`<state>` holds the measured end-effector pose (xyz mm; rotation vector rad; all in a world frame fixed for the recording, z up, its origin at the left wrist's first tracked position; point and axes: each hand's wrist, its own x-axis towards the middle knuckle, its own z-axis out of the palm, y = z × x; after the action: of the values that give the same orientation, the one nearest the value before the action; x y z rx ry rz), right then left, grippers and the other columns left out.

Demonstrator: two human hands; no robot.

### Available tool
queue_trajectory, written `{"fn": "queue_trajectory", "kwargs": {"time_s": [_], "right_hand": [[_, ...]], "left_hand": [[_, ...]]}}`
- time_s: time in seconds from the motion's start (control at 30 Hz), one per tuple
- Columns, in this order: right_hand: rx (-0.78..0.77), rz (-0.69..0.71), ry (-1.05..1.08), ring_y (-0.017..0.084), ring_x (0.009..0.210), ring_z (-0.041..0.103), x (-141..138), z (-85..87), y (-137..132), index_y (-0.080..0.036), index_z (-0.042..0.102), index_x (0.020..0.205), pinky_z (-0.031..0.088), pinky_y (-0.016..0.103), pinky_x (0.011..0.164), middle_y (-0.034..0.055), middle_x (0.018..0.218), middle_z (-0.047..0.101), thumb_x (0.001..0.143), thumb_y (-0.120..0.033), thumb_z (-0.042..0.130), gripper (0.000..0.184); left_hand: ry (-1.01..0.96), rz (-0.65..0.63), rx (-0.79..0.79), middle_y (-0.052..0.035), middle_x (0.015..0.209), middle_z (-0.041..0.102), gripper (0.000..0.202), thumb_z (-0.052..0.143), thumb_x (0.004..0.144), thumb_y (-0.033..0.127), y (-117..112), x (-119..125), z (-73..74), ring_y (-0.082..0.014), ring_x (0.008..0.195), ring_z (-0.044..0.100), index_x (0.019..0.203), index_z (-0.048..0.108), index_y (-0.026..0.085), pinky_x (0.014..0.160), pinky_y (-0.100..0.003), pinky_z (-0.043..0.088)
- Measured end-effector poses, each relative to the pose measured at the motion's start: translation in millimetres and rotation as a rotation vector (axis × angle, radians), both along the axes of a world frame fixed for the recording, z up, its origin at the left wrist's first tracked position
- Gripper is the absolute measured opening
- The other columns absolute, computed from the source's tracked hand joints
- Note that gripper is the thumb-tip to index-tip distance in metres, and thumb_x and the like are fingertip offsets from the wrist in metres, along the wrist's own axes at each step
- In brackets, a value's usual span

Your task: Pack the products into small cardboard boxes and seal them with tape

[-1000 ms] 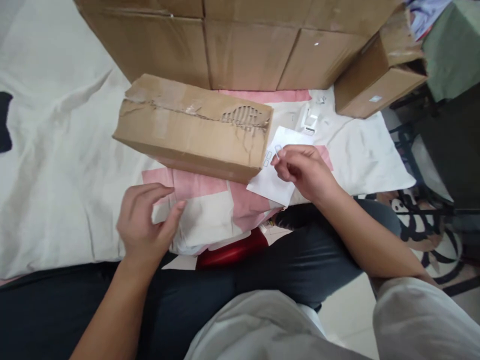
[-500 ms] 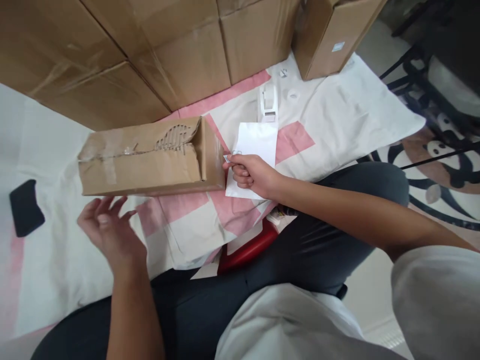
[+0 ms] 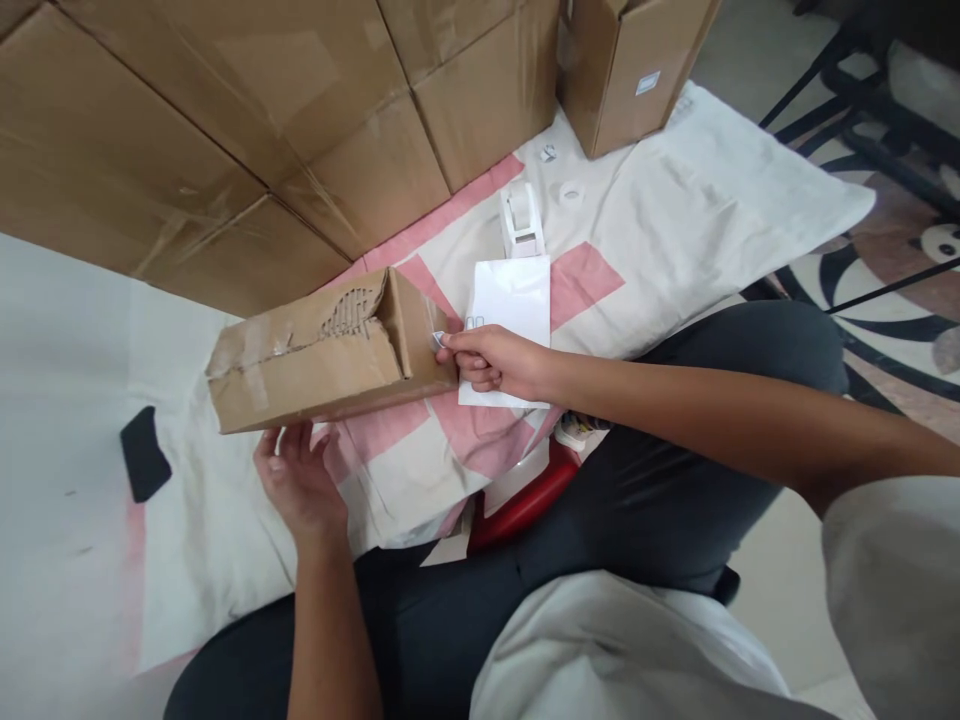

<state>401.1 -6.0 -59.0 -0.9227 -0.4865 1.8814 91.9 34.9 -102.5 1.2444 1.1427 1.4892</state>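
Observation:
A worn, taped cardboard box [image 3: 315, 350] lies on a white and pink cloth [image 3: 675, 220]. My left hand [image 3: 296, 480] reaches under its near long side, fingers spread and touching the box. My right hand [image 3: 491, 358] is closed in a pinch on a small clear sticker [image 3: 438, 340] held against the box's right end. A white sheet of paper [image 3: 510, 300] with small stickers on it lies just behind that hand.
Large cardboard boxes [image 3: 225, 130] stand stacked behind, with a smaller box [image 3: 630, 60] at the back right. A white tape dispenser [image 3: 521, 215] and a tape roll [image 3: 571, 192] sit on the cloth. A black object [image 3: 144, 452] lies at the left. A red thing [image 3: 525, 500] shows by my knee.
My right hand carried the small sticker from the paper to the box's right end. My left hand moved in under the box's near side. The view swung left.

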Motion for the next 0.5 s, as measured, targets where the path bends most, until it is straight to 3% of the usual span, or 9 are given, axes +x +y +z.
{"fn": "queue_trajectory", "kwargs": {"time_s": [0.3, 0.5], "right_hand": [[-0.036, -0.007, -0.021, 0.004, 0.039, 0.016, -3.0, 1.5, 1.2, -0.014, 0.057, 0.077, 0.014, 0.017, 0.037, -0.0112, 0.049, 0.026, 0.101, -0.033, 0.053, 0.031], [-0.102, -0.020, -0.039, 0.003, 0.038, 0.016, -7.3, 5.4, 4.0, -0.014, 0.054, 0.074, 0.012, 0.018, 0.036, -0.0108, 0.048, 0.028, 0.102, -0.031, 0.049, 0.033]], "left_hand": [[0.147, -0.006, 0.038, -0.0096, 0.125, 0.062, 0.055, 0.062, 0.080, 0.056, -0.4, -4.1, -7.0, -0.0241, 0.122, 0.059, 0.123, 0.052, 0.023, 0.089, -0.035, 0.052], [0.228, 0.053, 0.024, -0.0106, 0.124, 0.058, 0.053, 0.059, 0.083, 0.052, 2.1, -2.2, -10.6, -0.0236, 0.118, 0.060, 0.125, 0.046, 0.023, 0.085, -0.035, 0.053]]}}
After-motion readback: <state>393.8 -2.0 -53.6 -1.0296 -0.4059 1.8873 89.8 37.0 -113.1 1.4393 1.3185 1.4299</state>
